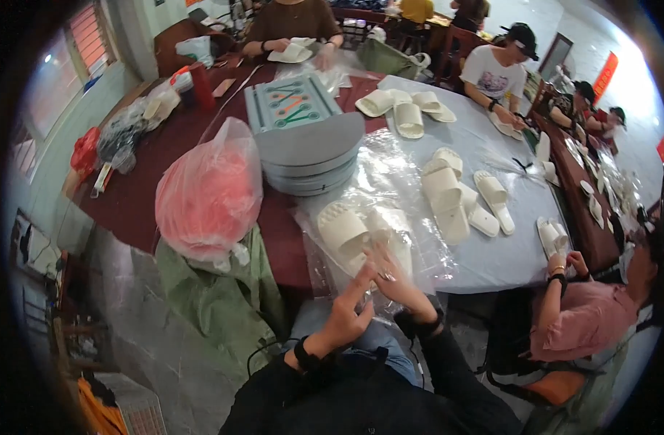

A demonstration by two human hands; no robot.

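Both hands – left hand, right hand – pinch clear plastic bag around white slippers; light, soft, slippery – grip bag edge.

Two hands, one pink bag, one stack of grey trays.

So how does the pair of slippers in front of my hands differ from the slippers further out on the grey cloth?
The slippers by the hands lie on or inside a clear plastic bag, with the left hand and right hand at its near edge. The slippers on the cloth lie bare and untouched. The near pair sits side by side; the far ones are loosely piled. Both are cream-white, open-toed slippers.
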